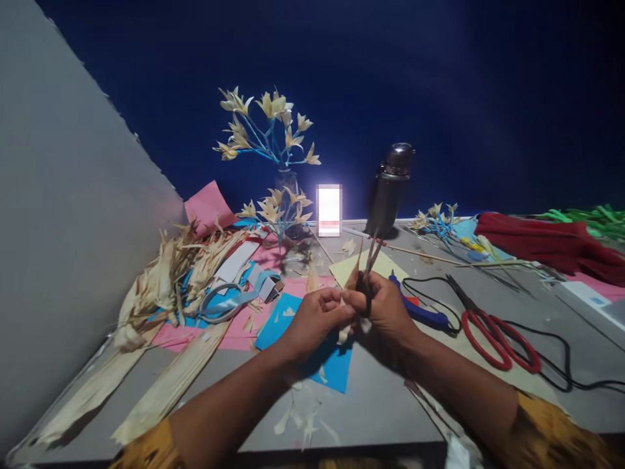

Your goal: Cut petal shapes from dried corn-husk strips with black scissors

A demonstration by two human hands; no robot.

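My left hand and my right hand meet over a blue sheet near the middle of the table. Small scissors are in my right hand, blades pointing up and away from me. Both hands' fingertips pinch a small pale piece of dried husk, partly hidden by the fingers. Beneath and beyond the hands lies a yellow sheet. Husk scraps are scattered in front of the blue sheet.
Dried husks and a tape roll lie left. Behind stand husk flowers in a glass bottle and a dark flask. At right are a blue glue gun, red-handled scissors and dark red cloth.
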